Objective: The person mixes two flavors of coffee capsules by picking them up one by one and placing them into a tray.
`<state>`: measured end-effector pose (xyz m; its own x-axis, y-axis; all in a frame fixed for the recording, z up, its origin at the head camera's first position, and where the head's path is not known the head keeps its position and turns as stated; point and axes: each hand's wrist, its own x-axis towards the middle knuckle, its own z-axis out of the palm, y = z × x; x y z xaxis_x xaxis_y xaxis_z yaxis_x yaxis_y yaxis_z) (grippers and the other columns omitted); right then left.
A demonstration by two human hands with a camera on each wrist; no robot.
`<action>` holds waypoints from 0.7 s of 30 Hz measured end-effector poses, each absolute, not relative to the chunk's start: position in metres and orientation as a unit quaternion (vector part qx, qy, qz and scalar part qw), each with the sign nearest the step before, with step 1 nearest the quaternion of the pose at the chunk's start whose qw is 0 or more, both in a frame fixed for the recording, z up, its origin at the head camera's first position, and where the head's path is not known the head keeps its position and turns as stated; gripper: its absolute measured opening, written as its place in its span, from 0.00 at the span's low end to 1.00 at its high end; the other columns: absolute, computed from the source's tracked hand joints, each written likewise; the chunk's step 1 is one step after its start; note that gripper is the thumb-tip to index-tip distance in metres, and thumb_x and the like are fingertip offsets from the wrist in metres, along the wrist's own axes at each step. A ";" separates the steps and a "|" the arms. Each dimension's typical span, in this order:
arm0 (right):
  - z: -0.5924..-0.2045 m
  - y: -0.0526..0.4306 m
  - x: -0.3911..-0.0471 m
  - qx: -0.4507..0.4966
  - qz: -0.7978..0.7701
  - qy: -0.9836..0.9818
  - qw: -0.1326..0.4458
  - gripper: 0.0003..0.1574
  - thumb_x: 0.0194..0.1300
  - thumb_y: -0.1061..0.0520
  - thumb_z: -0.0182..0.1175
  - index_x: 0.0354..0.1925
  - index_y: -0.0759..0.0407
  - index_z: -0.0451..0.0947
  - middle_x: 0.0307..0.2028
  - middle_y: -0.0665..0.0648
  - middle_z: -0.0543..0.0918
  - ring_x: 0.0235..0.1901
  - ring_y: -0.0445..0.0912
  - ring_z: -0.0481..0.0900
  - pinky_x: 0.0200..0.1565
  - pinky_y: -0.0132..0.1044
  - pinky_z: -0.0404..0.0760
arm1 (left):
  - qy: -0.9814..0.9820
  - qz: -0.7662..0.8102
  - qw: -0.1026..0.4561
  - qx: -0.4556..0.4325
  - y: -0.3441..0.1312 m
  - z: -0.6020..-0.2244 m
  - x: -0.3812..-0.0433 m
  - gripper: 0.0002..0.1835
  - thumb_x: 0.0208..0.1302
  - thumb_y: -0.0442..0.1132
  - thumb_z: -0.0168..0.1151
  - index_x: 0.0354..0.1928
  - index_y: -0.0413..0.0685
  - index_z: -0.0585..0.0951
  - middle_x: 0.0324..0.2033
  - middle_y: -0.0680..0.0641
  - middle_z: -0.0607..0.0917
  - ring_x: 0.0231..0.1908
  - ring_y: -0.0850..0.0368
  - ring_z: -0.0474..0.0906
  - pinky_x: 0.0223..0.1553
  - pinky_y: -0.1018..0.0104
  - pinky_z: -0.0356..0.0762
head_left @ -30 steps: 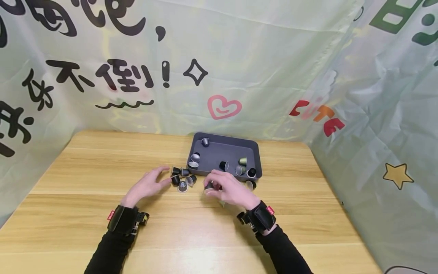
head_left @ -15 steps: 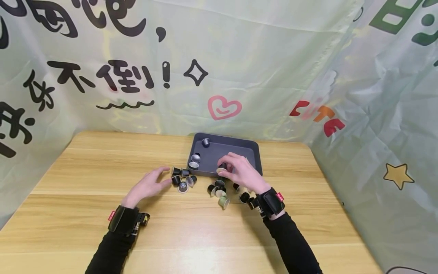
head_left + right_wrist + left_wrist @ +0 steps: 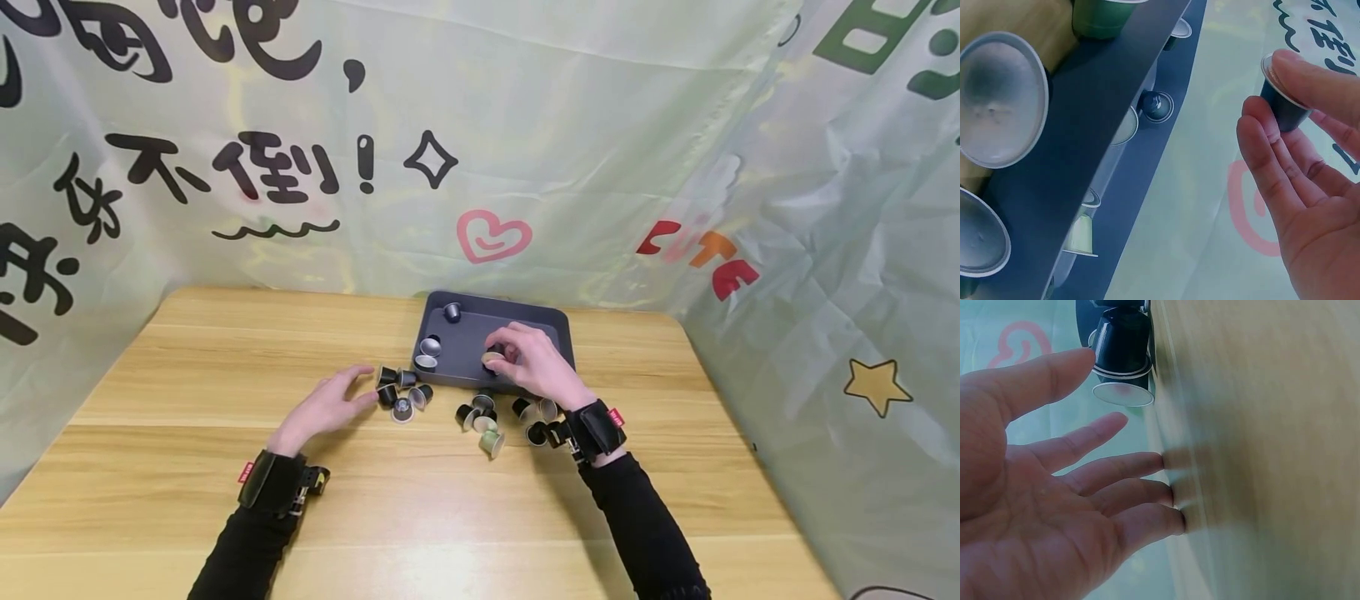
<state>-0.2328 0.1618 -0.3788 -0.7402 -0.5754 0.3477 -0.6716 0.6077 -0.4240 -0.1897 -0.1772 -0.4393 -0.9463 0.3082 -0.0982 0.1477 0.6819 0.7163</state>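
Observation:
My right hand [image 3: 536,362] pinches a dark coffee capsule [image 3: 1284,103] between thumb and fingertips, above the dark grey tray [image 3: 480,325]. The capsule's pale lid faces the thumb in the right wrist view. On the table, my left hand [image 3: 318,412] lies with fingers extended and holds nothing. Beside its fingertips is a cluster of several dark capsules, among them a silver-faced capsule [image 3: 402,409]. In the left wrist view the thumb tip is close to a black capsule [image 3: 1122,340]; whether they touch I cannot tell. The right hand hides part of the tray.
Inside the tray, a dark capsule [image 3: 452,312] lies at the back left and a silver-lidded capsule [image 3: 426,363] at the front left. In front of the tray several more capsules lie, including a green capsule [image 3: 491,443]. A printed cloth [image 3: 390,250] hangs behind the table.
My right hand has moved forward and to the right, carrying the capsule from in front of the tray to above it. The front capsules came into sight. My left hand has stayed put.

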 end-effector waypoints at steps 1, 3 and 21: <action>-0.379 0.162 -0.234 0.350 0.271 -0.892 0.090 0.14 0.63 0.57 0.70 0.47 0.56 0.83 0.31 0.52 0.78 0.30 0.41 0.76 0.36 0.33 0.78 | 0.911 0.378 0.105 0.125 -0.177 -0.440 -0.190 0.33 0.74 0.45 0.56 0.73 0.34 0.61 0.72 0.27 0.62 0.71 0.25 0.59 0.72 0.30 0.57; -0.378 0.163 -0.235 0.349 0.271 -0.892 0.091 0.14 0.63 0.58 0.70 0.47 0.57 0.83 0.30 0.52 0.77 0.30 0.42 0.75 0.35 0.33 0.77 | 0.912 0.377 0.104 0.125 -0.177 -0.440 -0.190 0.33 0.74 0.44 0.56 0.73 0.34 0.61 0.72 0.27 0.62 0.72 0.25 0.59 0.72 0.29 0.57; -0.378 0.170 -0.251 0.293 0.249 -0.923 0.031 0.14 0.66 0.55 0.68 0.48 0.57 0.84 0.33 0.51 0.85 0.29 0.40 0.76 0.37 0.34 0.75 | 0.909 0.383 0.105 0.128 -0.176 -0.441 -0.190 0.33 0.73 0.43 0.56 0.73 0.32 0.61 0.72 0.26 0.63 0.71 0.25 0.60 0.72 0.30 0.58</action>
<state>-0.2507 0.1698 -0.3783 -0.8267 -0.5250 0.2024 -0.5556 0.7045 -0.4416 -0.1897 -0.1762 -0.4412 -0.9452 0.3131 -0.0929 0.1524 0.6743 0.7226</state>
